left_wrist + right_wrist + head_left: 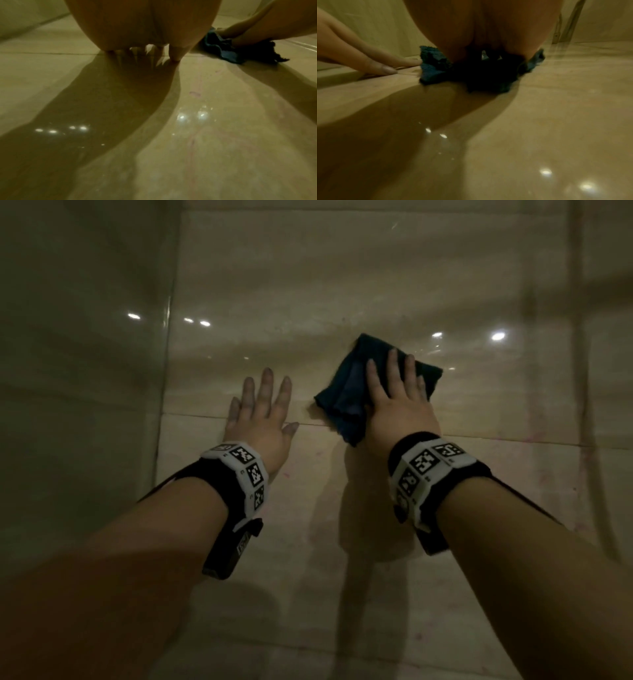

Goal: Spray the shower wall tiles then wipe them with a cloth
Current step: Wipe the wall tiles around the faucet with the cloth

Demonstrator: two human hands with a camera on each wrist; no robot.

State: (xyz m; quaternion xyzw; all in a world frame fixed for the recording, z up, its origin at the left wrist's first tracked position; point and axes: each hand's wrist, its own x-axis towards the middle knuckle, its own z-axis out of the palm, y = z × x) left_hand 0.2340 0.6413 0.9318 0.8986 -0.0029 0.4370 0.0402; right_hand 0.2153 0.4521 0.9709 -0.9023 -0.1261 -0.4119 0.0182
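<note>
A dark blue cloth [346, 392] lies flat against the glossy beige wall tiles [308, 285]. My right hand [397, 392] presses it to the wall with straight, spread fingers. My left hand [263, 405] rests flat on the bare tile just left of the cloth, fingers straight, holding nothing. In the left wrist view the left hand [145, 52] touches the tile with its fingertips, and the cloth [228, 54] bunches under the right hand's fingers. In the right wrist view the cloth [433, 67] spreads out under my right palm [484, 33]. No spray bottle shows in any view.
A grout line [513, 440] runs across the wall just below both hands. A corner with a darker side wall [85, 371] stands to the left. A vertical pipe or rail [579, 337] runs down the right side. Faint pink streaks [193, 94] mark the lower tile.
</note>
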